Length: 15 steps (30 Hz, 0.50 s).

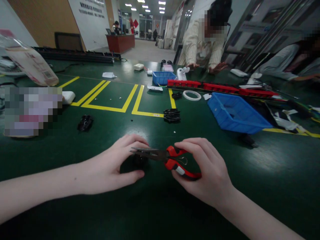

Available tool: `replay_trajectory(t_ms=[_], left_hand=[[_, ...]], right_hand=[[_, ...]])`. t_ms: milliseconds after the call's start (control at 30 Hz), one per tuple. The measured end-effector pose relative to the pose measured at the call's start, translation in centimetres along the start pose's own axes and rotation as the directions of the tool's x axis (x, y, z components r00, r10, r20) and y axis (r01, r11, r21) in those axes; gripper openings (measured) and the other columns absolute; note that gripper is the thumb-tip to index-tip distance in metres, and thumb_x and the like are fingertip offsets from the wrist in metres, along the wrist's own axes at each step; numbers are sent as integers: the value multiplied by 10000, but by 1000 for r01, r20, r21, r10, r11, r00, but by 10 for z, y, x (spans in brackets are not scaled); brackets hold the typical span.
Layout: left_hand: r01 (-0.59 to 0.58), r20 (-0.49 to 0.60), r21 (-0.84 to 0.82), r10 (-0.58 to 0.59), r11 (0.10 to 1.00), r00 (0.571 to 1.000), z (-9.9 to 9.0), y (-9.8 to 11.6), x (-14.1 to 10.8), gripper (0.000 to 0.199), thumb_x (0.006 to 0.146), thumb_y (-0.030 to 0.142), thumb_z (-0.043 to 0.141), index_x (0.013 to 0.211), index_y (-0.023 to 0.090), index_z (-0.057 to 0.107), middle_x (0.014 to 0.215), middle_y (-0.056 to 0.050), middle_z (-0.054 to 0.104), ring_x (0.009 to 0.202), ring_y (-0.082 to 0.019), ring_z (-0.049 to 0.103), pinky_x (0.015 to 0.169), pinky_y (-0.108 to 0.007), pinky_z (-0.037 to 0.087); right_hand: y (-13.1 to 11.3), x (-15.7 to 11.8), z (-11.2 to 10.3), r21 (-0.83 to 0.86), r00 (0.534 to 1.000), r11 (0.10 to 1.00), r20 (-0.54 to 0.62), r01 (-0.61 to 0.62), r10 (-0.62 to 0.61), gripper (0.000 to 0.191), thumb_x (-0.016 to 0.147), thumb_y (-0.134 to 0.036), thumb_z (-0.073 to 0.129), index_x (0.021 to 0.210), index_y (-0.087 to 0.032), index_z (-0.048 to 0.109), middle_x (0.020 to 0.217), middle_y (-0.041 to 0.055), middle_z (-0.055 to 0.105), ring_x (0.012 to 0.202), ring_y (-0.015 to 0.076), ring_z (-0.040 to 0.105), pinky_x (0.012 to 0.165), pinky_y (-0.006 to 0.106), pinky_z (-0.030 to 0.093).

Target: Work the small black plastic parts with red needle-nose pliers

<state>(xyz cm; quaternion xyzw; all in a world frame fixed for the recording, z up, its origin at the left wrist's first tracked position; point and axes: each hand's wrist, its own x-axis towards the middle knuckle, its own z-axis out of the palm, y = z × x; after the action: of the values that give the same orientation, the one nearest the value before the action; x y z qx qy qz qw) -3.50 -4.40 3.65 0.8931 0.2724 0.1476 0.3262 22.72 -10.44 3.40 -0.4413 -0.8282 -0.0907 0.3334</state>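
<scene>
My right hand (208, 166) grips a pair of needle-nose pliers (178, 168) with red and black handles. Their handles are spread, and the long metal jaws point left, slightly parted. In my left hand (125, 160) a small black part (140, 161) is held between the curled fingers and the thumb, low over the green table (155, 206). The plier jaws lie across the top of this part and hide some of it. Its exact kind cannot be made out.
Black parts (85, 123) (171, 115) lie beyond my hands. A tilted blue bin (237, 113) stands right, a smaller blue bin (163, 78) farther back. Red strips (212, 87), a white ring (192, 95) and yellow tape (107, 107) are on the table. A person (205, 40) leans in opposite.
</scene>
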Motion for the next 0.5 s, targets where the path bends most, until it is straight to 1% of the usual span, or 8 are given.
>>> replay_trajectory(t_ms=[33,100,167,233,267,333,400,500], left_hand=[[-37,-11,89,38,995,999,-5,-8,4,535,863,369,662,1349,253,471,1401,-81,466,1281,-286,459,1074,-464,429],[-124,44,196,118,973,992,-11,-25,12,697,838,450,689,1419,220,380,1443,-128,416,1306,-315,425,1079,-489,401],[-178,126,226,152,958,980,-12,-39,17,862,810,524,702,1481,199,268,1476,-163,372,1326,-332,398,1079,-493,381],[-200,182,243,158,949,971,-10,-48,19,943,793,574,699,1505,192,212,1472,-177,377,1313,-341,405,1065,-491,374],[-209,198,253,161,945,967,-9,-49,19,937,797,584,690,1505,195,217,1456,-174,398,1296,-341,419,1055,-487,373],[-218,210,267,164,939,964,-7,-49,20,864,819,572,670,1490,206,266,1417,-159,445,1258,-333,447,1035,-470,373],[-221,208,269,168,937,964,-7,-48,20,792,833,547,661,1464,210,321,1380,-145,477,1225,-321,467,1020,-450,376],[-215,201,273,163,938,966,-7,-47,22,746,829,513,663,1435,201,361,1353,-140,490,1195,-312,480,996,-434,389]], right_hand=[[3,-3,0,7,1000,1000,4,0,0,378,775,-211,655,1129,-146,538,1021,102,609,908,230,587,745,365,501],[10,-8,0,36,998,998,41,-44,42,392,796,-258,681,1148,-163,537,1035,97,613,913,227,603,747,366,519],[16,-11,3,91,993,992,87,-92,84,434,798,-322,717,1167,-177,539,1056,96,615,937,226,617,766,366,537],[23,-12,8,145,987,983,131,-115,96,477,784,-381,743,1176,-189,551,1069,94,622,955,225,627,780,367,551],[25,-13,11,163,985,980,149,-117,93,484,778,-400,749,1174,-194,562,1070,92,628,956,225,631,780,368,556],[30,-13,16,182,979,975,180,-126,93,461,780,-406,745,1160,-199,586,1068,89,640,950,223,640,778,370,565],[32,-13,19,191,974,971,197,-146,108,414,795,-370,729,1148,-196,604,1065,88,653,945,218,650,777,369,573],[34,-13,18,199,966,964,220,-178,133,364,807,-318,707,1140,-200,619,1083,90,671,964,225,664,802,386,579]])
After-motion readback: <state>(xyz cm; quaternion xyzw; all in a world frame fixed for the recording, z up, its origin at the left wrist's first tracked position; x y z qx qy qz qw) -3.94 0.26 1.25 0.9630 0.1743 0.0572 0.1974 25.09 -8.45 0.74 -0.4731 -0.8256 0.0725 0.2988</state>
